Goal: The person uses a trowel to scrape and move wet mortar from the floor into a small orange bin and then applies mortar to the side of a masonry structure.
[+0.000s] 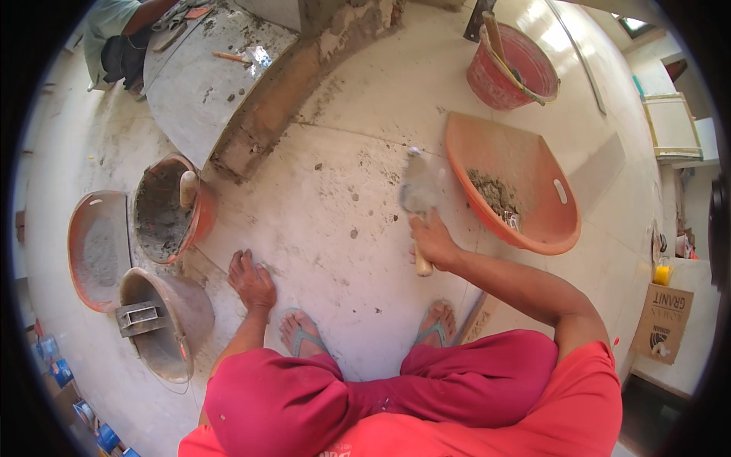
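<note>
The trowel (419, 189), gripped in the right hand (433, 241) beside the orange pan (525, 148), is best held flat, while the left hand (253, 283) is held open, well left of it.

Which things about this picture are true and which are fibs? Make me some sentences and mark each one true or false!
1. The right hand holds a trowel. True.

2. The orange tray near the trowel has no mortar in it. False: a lumpy grey heap lies inside.

3. A wooden handle sticks up out of the red bucket at the top right. True.

4. The left hand grips the red bucket. False: it is open, holds nothing, and is far from that bucket.

5. The person's trousers are green. False: they are dark pink.

6. The person wears sandals with straps. True.
</note>
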Available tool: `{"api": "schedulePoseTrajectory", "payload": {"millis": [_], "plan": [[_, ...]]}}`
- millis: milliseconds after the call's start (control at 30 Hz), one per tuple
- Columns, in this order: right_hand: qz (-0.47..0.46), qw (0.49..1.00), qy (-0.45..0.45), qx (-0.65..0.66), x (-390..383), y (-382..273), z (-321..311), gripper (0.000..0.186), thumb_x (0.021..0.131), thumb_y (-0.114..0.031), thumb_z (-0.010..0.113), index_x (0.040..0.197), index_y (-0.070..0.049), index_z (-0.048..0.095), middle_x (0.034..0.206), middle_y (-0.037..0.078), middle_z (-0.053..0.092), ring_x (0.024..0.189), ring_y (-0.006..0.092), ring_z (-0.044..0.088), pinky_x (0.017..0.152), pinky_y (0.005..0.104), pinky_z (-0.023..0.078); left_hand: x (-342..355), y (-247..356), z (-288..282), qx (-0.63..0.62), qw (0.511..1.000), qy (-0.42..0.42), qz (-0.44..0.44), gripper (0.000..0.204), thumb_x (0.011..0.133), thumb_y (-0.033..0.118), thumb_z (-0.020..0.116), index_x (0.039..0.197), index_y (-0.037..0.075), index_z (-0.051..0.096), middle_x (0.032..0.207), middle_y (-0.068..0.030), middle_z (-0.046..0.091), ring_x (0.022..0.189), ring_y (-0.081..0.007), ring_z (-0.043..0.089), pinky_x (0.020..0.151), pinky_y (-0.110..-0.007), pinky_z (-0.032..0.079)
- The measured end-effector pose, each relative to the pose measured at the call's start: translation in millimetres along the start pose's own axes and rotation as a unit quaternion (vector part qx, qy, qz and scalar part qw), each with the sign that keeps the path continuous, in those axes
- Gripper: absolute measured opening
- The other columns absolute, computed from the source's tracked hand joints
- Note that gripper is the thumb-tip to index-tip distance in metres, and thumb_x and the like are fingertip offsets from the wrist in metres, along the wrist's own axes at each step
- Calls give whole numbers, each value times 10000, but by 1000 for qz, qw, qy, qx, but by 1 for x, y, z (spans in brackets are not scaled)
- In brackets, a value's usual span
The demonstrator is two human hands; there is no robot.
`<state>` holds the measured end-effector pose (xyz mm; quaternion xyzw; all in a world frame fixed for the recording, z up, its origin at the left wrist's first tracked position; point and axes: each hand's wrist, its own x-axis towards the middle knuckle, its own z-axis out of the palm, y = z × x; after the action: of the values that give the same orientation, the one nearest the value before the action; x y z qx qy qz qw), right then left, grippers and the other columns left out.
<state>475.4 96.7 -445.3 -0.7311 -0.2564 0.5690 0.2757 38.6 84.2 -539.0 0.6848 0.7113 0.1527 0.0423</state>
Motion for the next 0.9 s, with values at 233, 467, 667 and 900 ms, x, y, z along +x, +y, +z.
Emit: {"api": "schedulePoseTrajectory", "payload": {"millis": [233,467,667,900], "plan": [[-59,997,33,-46,19,-56,28,510,1111,-313,558,1377,61,336,1071,257,619,657,288,696,506,442,608,-2,-2,-5,-2,1000,-5,-5,517,946,217,562,1429,36,574,1502,-194,509,1417,-394,443,1157,-552,319],[-20,992,-97,-79,51,-65,28,510,1101,-313,581,1373,59,362,1060,253,636,681,279,705,507,442,593,-1,3,-8,-3,999,-29,-27,540,922,216,587,1430,36,569,1508,-190,502,1424,-394,438,1167,-547,308],[-148,964,-58,-212,121,-141,15,433,1090,-298,566,1292,76,489,959,225,673,625,283,681,530,442,573,1,0,-14,-20,999,-17,-24,533,901,207,607,1405,34,584,1491,-202,513,1406,-400,452,1152,-548,326],[-148,951,-30,-270,171,-201,8,478,1065,-300,576,1334,91,514,959,246,691,628,294,685,528,448,563,3,5,-15,-25,999,-19,-21,512,908,211,602,1388,33,596,1475,-208,524,1385,-403,468,1135,-546,344]]}}
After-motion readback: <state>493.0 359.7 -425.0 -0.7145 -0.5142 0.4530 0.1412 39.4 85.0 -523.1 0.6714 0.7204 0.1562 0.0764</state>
